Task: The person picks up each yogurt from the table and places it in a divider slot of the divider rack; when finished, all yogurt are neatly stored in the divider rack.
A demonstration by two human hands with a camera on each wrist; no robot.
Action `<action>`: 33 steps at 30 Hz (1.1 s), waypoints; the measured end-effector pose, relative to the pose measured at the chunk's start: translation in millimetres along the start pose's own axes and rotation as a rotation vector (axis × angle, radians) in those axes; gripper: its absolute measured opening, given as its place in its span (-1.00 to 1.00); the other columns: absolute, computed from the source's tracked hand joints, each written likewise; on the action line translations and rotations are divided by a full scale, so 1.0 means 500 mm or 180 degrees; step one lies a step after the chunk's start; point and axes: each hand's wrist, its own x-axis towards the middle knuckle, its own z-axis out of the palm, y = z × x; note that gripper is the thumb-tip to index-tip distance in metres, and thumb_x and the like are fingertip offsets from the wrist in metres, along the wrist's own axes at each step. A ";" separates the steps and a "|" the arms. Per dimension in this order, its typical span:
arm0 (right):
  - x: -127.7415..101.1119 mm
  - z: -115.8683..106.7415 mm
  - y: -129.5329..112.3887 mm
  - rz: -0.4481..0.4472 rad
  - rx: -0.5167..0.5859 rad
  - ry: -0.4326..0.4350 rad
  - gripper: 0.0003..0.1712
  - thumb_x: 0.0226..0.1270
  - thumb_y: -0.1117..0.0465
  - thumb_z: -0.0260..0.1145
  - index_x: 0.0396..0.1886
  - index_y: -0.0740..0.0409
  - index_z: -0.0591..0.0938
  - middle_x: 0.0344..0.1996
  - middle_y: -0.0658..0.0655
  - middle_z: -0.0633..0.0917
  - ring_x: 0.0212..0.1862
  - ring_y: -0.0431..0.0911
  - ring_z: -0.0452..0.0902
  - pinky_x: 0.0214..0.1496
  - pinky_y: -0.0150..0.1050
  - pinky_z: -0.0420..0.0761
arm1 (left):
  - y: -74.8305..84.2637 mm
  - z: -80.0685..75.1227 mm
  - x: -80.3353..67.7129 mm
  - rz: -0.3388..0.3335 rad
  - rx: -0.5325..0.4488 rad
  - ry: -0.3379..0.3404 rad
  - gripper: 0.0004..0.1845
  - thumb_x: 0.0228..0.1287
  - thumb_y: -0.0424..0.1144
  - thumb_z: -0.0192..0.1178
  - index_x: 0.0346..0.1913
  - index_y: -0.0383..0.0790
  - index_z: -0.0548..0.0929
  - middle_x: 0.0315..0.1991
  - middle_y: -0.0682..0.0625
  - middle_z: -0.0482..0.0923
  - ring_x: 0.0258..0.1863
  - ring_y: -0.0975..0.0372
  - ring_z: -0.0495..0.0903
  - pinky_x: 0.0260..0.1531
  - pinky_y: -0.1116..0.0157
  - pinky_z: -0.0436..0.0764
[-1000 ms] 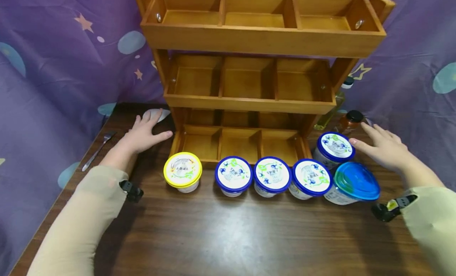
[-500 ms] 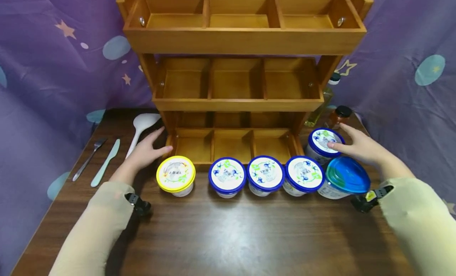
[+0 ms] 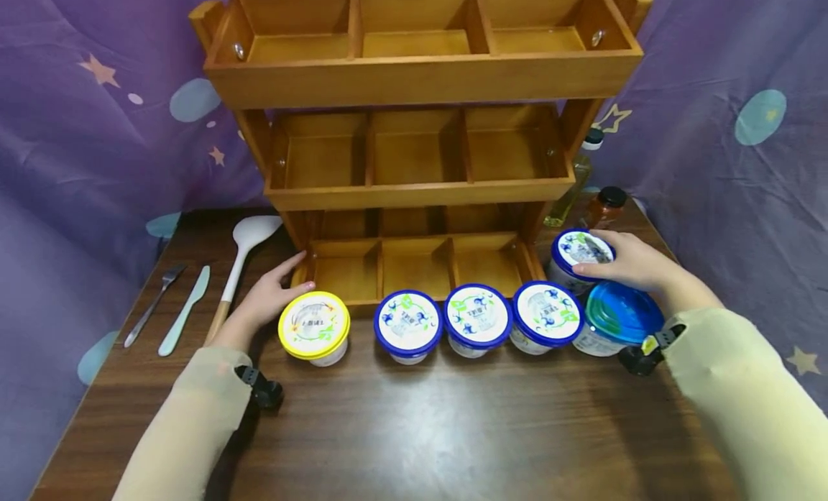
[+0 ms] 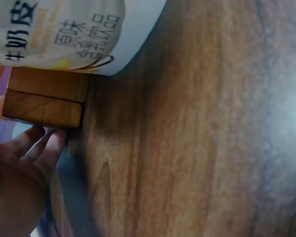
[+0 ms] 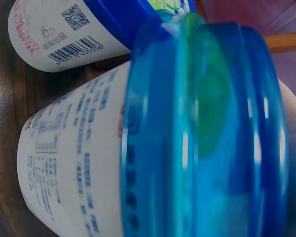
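A wooden three-tier shelf rack (image 3: 420, 80) with divided compartments stands at the back of the table. My left hand (image 3: 264, 305) is at the lower left corner of the rack, fingers extended. In the left wrist view, fingertips (image 4: 56, 138) meet the wooden end. Just in front sits a yellow-lidded tub (image 3: 313, 325). My right hand (image 3: 634, 260) grips a blue-lidded tub (image 3: 578, 253) at the back right, thumb over its lid. A tub with a clear blue cover (image 5: 197, 133) fills the right wrist view, below that hand.
Three more blue-lidded tubs (image 3: 407, 323) line the rack's front. Left of it lie a fork (image 3: 154, 307), a pale green knife (image 3: 185, 310) and a white ladle (image 3: 249, 236) with a wooden handle. A dark-capped jar (image 3: 604, 208) and an oil bottle (image 3: 572, 188) stand behind at right.
My right hand has come left and down onto the back right tub. My left hand has moved down to the rack's lower corner. The head view has shifted, uncovering the knife and ladle.
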 end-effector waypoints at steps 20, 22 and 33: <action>0.043 -0.010 -0.038 0.0289 -0.0280 -0.0341 0.27 -0.04 -0.39 0.32 0.40 0.36 0.05 0.27 0.65 -0.06 0.22 0.52 -0.07 0.11 0.46 0.04 | -0.038 0.000 0.013 -0.0125 -0.0434 0.0023 -0.26 0.32 0.00 0.10 0.47 -0.07 0.06 0.43 -0.26 0.01 0.38 -0.13 0.00 0.28 -0.10 0.01; 0.048 -0.010 -0.040 0.0290 -0.0305 -0.0375 0.26 -0.05 -0.37 0.35 0.39 0.36 0.05 0.27 0.66 -0.07 0.20 0.52 -0.05 0.10 0.46 0.05 | -0.039 0.001 0.012 -0.0133 -0.0448 0.0007 -0.26 0.33 0.00 0.10 0.48 -0.07 0.05 0.43 -0.26 0.00 0.38 -0.13 -0.01 0.28 -0.11 -0.01; 0.060 -0.016 -0.042 0.0144 -0.0489 -0.0174 0.17 -0.05 -0.29 0.41 0.34 0.31 0.10 0.26 0.63 -0.08 0.16 0.53 0.00 0.05 0.48 0.11 | -0.042 0.008 0.010 -0.0143 -0.0518 0.0008 -0.26 0.33 0.01 0.09 0.48 -0.05 0.05 0.44 -0.23 -0.02 0.39 -0.12 -0.03 0.29 -0.11 -0.02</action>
